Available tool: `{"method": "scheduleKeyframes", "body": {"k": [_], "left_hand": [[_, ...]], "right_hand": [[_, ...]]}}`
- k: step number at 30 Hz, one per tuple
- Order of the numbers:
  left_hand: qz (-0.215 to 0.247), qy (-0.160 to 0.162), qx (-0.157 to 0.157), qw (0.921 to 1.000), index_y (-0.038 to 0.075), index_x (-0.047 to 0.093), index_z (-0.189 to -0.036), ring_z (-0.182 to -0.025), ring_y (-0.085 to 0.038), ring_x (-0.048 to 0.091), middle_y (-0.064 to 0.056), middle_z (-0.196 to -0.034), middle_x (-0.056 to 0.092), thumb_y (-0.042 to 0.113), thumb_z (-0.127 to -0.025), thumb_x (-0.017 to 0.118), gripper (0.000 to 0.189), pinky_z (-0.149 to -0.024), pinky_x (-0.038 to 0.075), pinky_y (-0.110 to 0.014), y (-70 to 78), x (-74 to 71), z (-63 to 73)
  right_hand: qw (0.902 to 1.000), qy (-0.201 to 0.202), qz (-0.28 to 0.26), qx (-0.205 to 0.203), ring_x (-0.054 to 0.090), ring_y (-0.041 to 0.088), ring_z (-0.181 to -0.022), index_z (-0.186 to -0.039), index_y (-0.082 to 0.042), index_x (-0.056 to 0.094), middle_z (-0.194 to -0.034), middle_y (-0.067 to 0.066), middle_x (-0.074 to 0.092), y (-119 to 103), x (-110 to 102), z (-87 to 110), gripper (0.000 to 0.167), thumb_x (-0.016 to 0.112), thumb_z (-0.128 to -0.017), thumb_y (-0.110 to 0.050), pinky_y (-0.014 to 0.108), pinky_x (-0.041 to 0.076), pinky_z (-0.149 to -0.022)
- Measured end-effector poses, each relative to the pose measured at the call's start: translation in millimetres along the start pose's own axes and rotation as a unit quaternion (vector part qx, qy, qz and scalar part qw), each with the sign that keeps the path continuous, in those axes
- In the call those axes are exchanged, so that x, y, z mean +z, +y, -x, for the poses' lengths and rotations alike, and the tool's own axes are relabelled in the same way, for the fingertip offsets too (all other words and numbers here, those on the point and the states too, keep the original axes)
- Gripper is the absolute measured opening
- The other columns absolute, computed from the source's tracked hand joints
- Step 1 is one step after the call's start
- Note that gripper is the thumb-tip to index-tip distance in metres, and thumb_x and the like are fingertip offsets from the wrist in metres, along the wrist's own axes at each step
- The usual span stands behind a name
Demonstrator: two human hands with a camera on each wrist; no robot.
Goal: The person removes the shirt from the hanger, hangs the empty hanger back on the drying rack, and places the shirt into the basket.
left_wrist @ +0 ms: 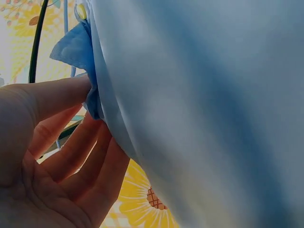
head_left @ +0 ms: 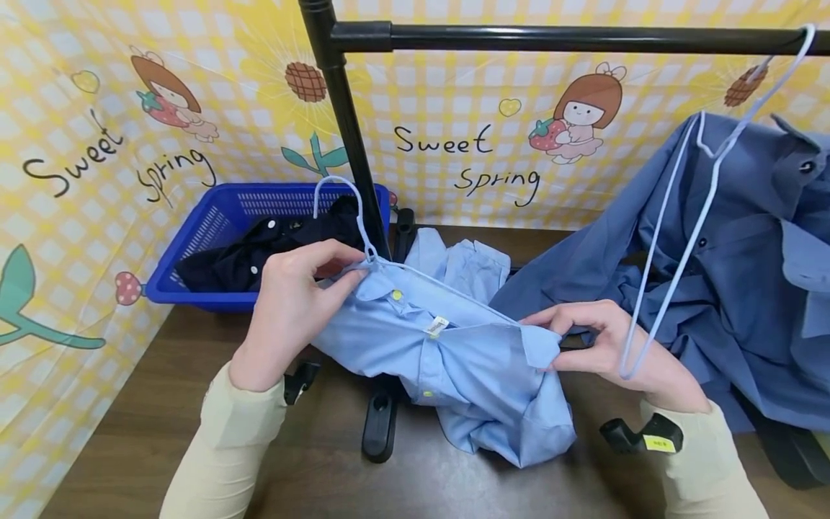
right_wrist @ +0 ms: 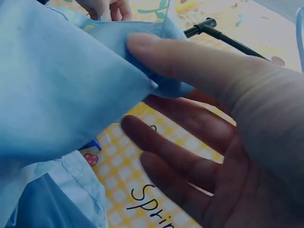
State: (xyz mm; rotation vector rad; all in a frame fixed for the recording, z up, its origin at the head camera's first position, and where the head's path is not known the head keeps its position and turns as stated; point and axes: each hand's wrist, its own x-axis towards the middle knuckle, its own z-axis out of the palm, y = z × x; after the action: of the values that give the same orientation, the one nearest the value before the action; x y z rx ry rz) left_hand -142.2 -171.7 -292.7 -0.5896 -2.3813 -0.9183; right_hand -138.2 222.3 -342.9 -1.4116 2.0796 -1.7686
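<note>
Two pinches on the light blue shirt [head_left: 480, 367] over the table [head_left: 311, 468], left hand [head_left: 292, 299] by the hanger [head_left: 361, 216], right hand [head_left: 603, 342] on a collar tip [head_left: 540, 347], so I'd guess it's being straightened on there, next move probably evening both sides.

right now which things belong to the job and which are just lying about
In the job: light blue shirt, pale hanger, left hand, right hand, probably black rack

Apparently idle: blue basket, dark garment inside, darker blue garment
</note>
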Motion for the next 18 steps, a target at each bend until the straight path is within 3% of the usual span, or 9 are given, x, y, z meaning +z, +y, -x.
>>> {"method": "scheduleKeyframes", "body": {"k": [5, 12, 18], "left_hand": [[0.006, 0.003, -0.007, 1.0000, 0.009, 0.079, -0.103, -0.085, -0.013, 0.072, -0.002, -0.096, 0.076, 0.005, -0.086, 0.083, 0.018, -0.076, 0.059, -0.036, 0.4, -0.6, -0.2], [-0.005, 0.006, -0.008, 0.9999, 0.006, 0.079, -0.106, -0.082, -0.014, 0.073, -0.004, -0.097, 0.077, 0.008, -0.087, 0.082, 0.020, -0.073, 0.059, -0.034, 1.6, -0.7, 1.0], [-0.004, 0.007, -0.014, 0.9999, 0.005, 0.078, -0.107, -0.083, -0.016, 0.073, -0.005, -0.098, 0.077, 0.008, -0.087, 0.082, 0.020, -0.074, 0.059, -0.036, 1.6, 1.5, 2.5]], "right_hand": [[0.9968, 0.063, 0.014, -0.046, 0.070, 0.026, -0.108, -0.095, -0.002, 0.075, -0.110, 0.021, 0.073, 2.7, 2.4, 0.2, 0.038, 0.077, -0.070, 0.027, 0.028, 0.055, -0.089], [0.9837, 0.154, 0.060, -0.071, 0.073, 0.022, -0.098, -0.091, 0.002, 0.077, -0.100, 0.016, 0.075, 5.4, 6.2, 2.1, 0.012, 0.084, -0.082, 0.001, 0.027, 0.055, -0.089], [0.9703, 0.215, 0.070, -0.087, 0.074, 0.021, -0.094, -0.087, 0.009, 0.075, -0.097, 0.015, 0.076, 11.4, 11.5, 4.3, 0.020, 0.085, -0.083, -0.008, 0.028, 0.054, -0.090]]}}
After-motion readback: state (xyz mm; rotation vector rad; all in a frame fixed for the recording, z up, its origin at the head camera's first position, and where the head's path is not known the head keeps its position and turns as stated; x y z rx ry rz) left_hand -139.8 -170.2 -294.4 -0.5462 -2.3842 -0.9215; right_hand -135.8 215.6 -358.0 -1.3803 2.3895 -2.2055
